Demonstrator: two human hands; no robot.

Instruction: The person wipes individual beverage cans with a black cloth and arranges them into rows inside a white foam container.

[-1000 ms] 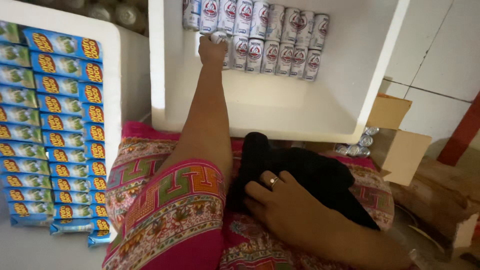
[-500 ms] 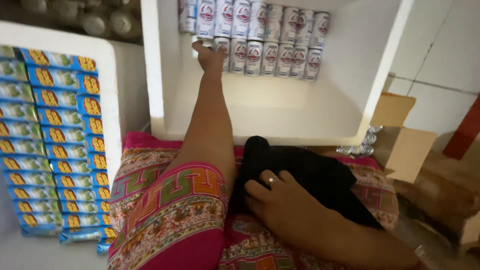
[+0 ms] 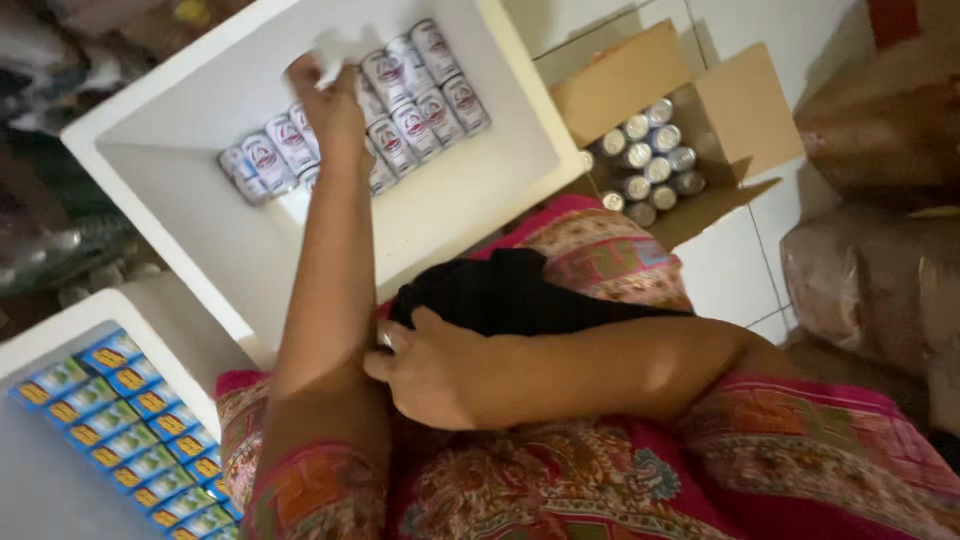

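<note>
My left hand [image 3: 325,100] reaches out into a big white foam box [image 3: 190,120] and sits on the rows of white and red cans [image 3: 415,95] lying on its bottom. Its fingers curl around a blurred white can [image 3: 338,48] at the far end of the rows. My right hand [image 3: 430,375] rests on my lap, fingers loose and holding nothing. Its thumb touches the edge of a black cloth [image 3: 510,290] that lies on my pink patterned skirt [image 3: 620,470].
A brown cardboard box [image 3: 640,85] with several silver can tops stands to the right of the foam box. A second white foam box [image 3: 150,310] at lower left holds blue, yellow and green cartons [image 3: 130,430]. Brown sacks [image 3: 880,260] lie on the white tiled floor at right.
The view has swung round, so both foam boxes sit at a new angle. My left hand stays at the cans. My right hand has slid to the black cloth's near edge.
</note>
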